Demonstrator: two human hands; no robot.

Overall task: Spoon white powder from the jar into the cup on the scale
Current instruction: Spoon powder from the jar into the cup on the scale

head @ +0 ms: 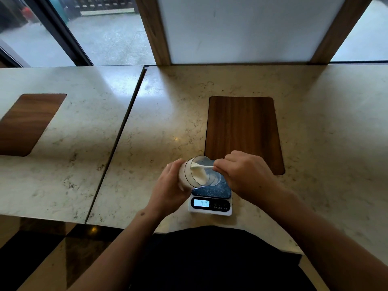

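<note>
scale (210,203) at counter (315,122) edge | left hand (171,185) tilts jar (192,173) — right hand (243,173) spooning

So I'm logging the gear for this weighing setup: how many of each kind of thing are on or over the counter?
Jar, tilted in the left hand: 1
Spoon, in the right hand: 1
Clear cup on the scale: 1
Scale: 1
Wooden inlay panels: 2
Total: 6
</note>
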